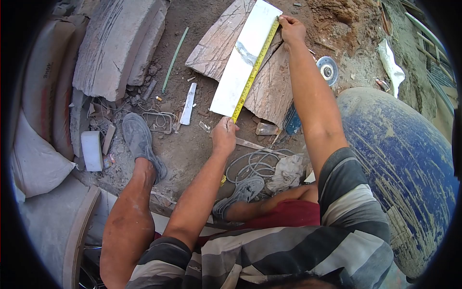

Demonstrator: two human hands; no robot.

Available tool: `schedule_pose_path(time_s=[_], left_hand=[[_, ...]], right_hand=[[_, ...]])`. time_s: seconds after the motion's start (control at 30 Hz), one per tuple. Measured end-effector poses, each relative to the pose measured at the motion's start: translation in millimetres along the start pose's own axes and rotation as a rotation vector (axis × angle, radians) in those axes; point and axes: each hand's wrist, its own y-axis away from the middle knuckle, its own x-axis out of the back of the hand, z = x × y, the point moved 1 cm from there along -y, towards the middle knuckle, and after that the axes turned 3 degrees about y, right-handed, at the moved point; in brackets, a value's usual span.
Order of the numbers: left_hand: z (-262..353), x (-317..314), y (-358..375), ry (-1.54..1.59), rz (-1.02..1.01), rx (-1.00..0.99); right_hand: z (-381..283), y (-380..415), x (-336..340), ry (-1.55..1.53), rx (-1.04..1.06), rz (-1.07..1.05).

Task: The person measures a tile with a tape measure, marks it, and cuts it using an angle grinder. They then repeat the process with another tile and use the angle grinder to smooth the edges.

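A white tile strip [230, 89] with a grey mark lies slanted across rough pinkish stone slabs [211, 50]. Along its right edge runs a yellow tape measure [253, 74], stretched taut. At the strip's near end my left hand [224, 137] is closed on the tape; whatever else lies inside the fingers is hidden. My right hand [292, 32] pinches the tape at the strip's far corner. Right of the slabs, partly behind my right forearm, is an angle grinder with a round disc [327, 71] and a blue body [291, 120].
A big blue barrel [399, 159] caked with dried mortar lies at right. Stacked concrete slabs [113, 43] and filled sacks [48, 82] occupy the left. A coiled grey cable [250, 166] lies by my feet, near a white shard [188, 103] and a green strip [175, 60].
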Motion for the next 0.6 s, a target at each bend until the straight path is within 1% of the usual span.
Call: schedule_pose_path(time_s=[0.17,0.23,0.3,0.4,0.47,0.5,0.57,0.6], left_hand=[[-0.8,-0.7,-0.2,-0.009,0.002,-0.007],[-1.5,0.5,1.2,-0.029,0.0,-0.003],[-4.8,-2.5,-2.1,0.006,0.04,-0.084],[-10.4,-4.2,-3.2,0.008,0.042,-0.087],[-2.5,-1.4,1.0,0.019,0.017,-0.031],[1.6,-0.7,0.7,0.033,0.0,0.014],[0.8,-0.8,0.3,0.024,-0.005,0.013],[0.2,-0.5,-0.6,0.013,-0.008,0.01]], right_hand=[[-12.9,13.0,3.2,-0.012,-0.044,0.046],[-4.1,7.8,1.5,-0.031,-0.029,0.042],[-3.8,4.0,0.5,-0.05,-0.011,0.039],[-11.4,13.0,1.2,0.02,-0.002,0.048],[-26.8,18.8,4.6,0.071,-0.034,0.039],[-21.1,14.2,3.6,0.073,-0.033,0.041],[-2.9,3.7,-3.2,0.036,-0.024,0.069],[-4.8,5.4,-3.9,0.034,-0.021,0.069]])
